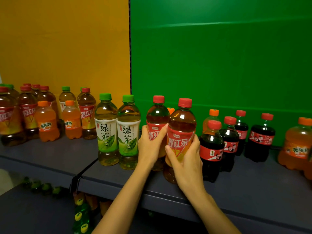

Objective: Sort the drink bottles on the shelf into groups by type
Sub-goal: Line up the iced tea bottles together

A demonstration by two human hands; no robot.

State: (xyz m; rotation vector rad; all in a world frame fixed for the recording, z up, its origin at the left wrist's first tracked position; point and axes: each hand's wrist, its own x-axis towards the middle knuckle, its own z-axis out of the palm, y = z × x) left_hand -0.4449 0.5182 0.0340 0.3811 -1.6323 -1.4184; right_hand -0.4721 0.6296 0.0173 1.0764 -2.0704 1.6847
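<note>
both hands grip upright iced-tea bottles — left hand [149,146] one bottle [157,119], right hand [185,159] another [181,132].

Orange-yellow back panel [64,39] at left, green back panel [219,56] at right, dark grey shelf [50,154] below.

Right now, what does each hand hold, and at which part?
Left hand: left tea bottle, at the label. Right hand: right tea bottle, at the label.
</note>
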